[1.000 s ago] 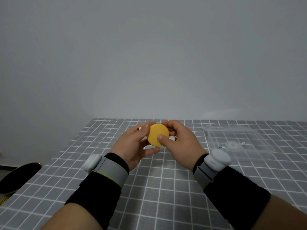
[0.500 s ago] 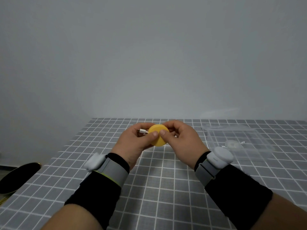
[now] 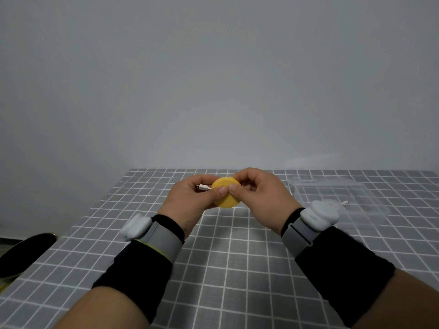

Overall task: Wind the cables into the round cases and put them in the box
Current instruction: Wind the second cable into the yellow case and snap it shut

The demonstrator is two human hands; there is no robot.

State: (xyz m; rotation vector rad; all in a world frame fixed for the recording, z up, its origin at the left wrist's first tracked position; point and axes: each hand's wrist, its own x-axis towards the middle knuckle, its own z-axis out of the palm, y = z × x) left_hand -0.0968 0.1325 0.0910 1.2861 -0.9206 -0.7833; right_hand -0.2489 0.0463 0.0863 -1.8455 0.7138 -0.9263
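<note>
1. both thumbs press the face of one yellow round case (image 3: 225, 195), pinched between left hand (image 3: 190, 201) and right hand (image 3: 262, 198) above the table.
2. one white cable plug (image 3: 203, 187) protrudes at the left fingers.
3. one clear box (image 3: 337, 198), right, possibly holding a white case.
4. grey grid tablecloth (image 3: 225, 257); plain grey wall (image 3: 213, 79).

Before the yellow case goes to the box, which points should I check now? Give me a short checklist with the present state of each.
1. Yellow case held by both hands, left hand and right hand: ok.
2. Cable fully wound in: not ok, a white plug sticks out on the left side.
3. Case halves closed: cannot tell.
4. Clear box open to receive the case: cannot tell; it is transparent.
5. Room in the box: ok; only one white case, partly hidden behind the right wrist, seems inside.
</note>
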